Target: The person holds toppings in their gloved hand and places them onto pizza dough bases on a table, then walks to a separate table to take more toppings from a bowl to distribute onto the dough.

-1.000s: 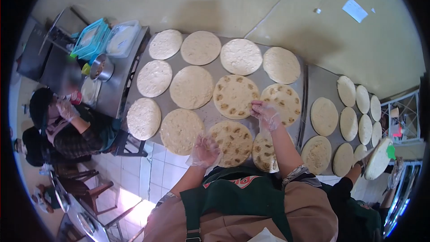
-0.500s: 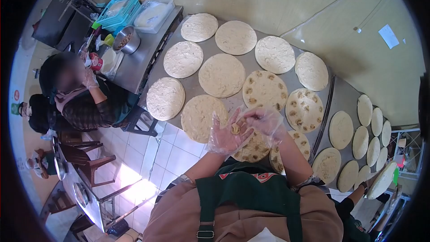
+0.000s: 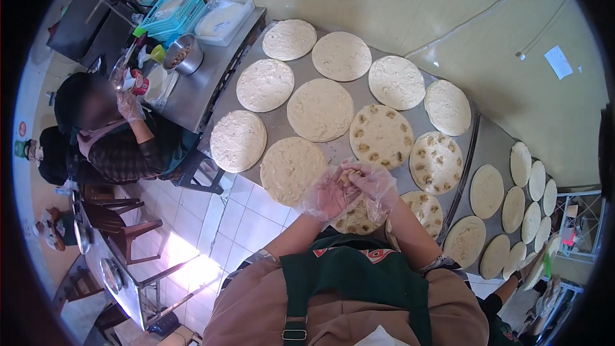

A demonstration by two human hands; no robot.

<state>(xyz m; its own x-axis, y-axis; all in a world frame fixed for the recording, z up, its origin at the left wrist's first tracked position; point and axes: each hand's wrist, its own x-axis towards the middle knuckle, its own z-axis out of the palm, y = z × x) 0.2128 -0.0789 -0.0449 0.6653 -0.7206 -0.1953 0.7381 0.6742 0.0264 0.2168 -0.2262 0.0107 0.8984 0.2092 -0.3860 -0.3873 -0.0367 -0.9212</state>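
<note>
My left hand [image 3: 328,193], in a clear plastic glove, is cupped palm up with its fingers curled in. Pale mushroom slices [image 3: 344,178] show between my two hands, partly hidden by the fingers. My gloved right hand [image 3: 375,190] is pinched together over the left fingers. Just below both hands lies a round pizza base [image 3: 357,220] dotted with mushroom slices, partly covered by them. Beyond is a base with a ring of mushrooms [image 3: 381,136]. A plain base [image 3: 293,172] sits beside my left hand.
Several spread bases cover the metal table [image 3: 352,94]; more lie on a second table [image 3: 492,129] at right. At left a co-worker [image 3: 128,134] holds a red and white cup [image 3: 139,82] near a steel pot [image 3: 184,55]. Another person's hand [image 3: 510,284] is at lower right.
My left fingers, spread before around a small mushroom piece on the palm, have curled in. My right hand has moved slightly left and down, against the left. The co-worker's raised hand shifted slightly.
</note>
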